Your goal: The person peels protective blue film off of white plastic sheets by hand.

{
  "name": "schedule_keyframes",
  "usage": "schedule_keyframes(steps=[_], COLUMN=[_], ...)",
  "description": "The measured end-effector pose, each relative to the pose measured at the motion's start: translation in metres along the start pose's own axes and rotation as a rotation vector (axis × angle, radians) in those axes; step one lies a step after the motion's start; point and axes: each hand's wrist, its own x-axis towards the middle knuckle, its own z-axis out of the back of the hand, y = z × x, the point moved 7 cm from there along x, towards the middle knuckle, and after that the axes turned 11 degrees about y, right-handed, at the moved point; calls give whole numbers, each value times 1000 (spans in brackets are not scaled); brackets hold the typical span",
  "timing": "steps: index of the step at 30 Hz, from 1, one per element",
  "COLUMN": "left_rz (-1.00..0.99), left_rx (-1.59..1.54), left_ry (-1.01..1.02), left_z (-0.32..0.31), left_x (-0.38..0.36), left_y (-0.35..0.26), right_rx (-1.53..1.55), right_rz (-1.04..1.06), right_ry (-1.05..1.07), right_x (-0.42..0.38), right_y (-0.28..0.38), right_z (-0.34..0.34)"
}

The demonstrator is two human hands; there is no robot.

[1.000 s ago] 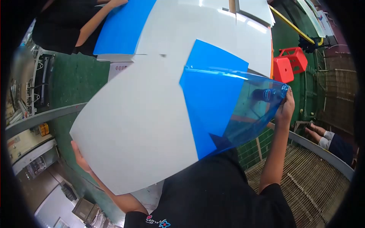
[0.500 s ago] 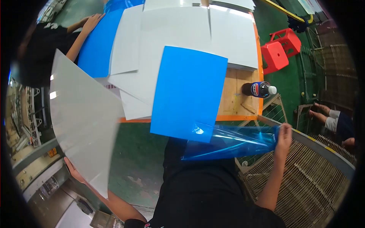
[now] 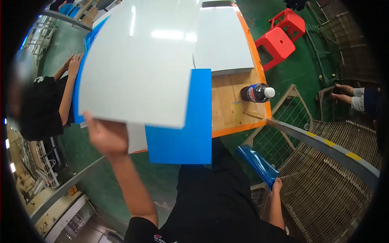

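My left hand grips the near left corner of a large glossy pale-grey sheet, held raised over the table. Beneath it, a blue-faced sheet sticks out past the table's near edge, partly covered by the grey one. Off to the right, my right hand is closed on the lower end of a bunched strip of clear blue plastic film, which hangs beside the table. A stack of pale sheets lies farther back on the table.
A cola bottle stands on the wooden tabletop near its right edge. Red stools are beyond it. At right are a metal rail and wire racks. A co-worker's hands rest at the left; another person's arms show far right.
The grey sheet has swung from upright at the left to over the table, with my left hand. My right hand has drawn the film down and away from the blue sheet; the film is more bunched.
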Motion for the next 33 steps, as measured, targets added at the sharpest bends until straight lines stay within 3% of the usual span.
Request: schedule_keyframes(steps=[1,3,4,5,9,11,14,17,21,25,28,33], left_rz=[67,116,120,131,63,60,-34,6,-17,22,-69,-48], left_rx=[-287,-278,-443,-261,-325,-355,-370,-494,-468,-428,-335,-405], left_ry=[91,79,270,81,167,63,75,-22,-35,-200,-173,-216], left_z=[-27,-68,-89,-110,-161,-170,-190,-198,-201,-192,-179,-158], left_x=[15,37,48,55,84,92,95,91,91,87,90,95], left_y=[28,73,95,111,186,226,263,297,316,323,333,366], right_rx=[78,1,-34,-32,23,45,9,-44,-9,8,-34,-52], right_rz=[0,68,104,112,70,44,30,1,-39,-116,-132,-89], right_ry=[-42,-109,-141,-120,-28,25,93,113,158,214,227,287], right_x=[3,9,12,10,-11,-12,-14,-29,-21,-9,3,10], right_y=[-3,-2,1,5,25,21,12,20,-6,-19,-19,11], right_z=[6,17,19,15,-6,-14,-16,-15,4,14,19,8])
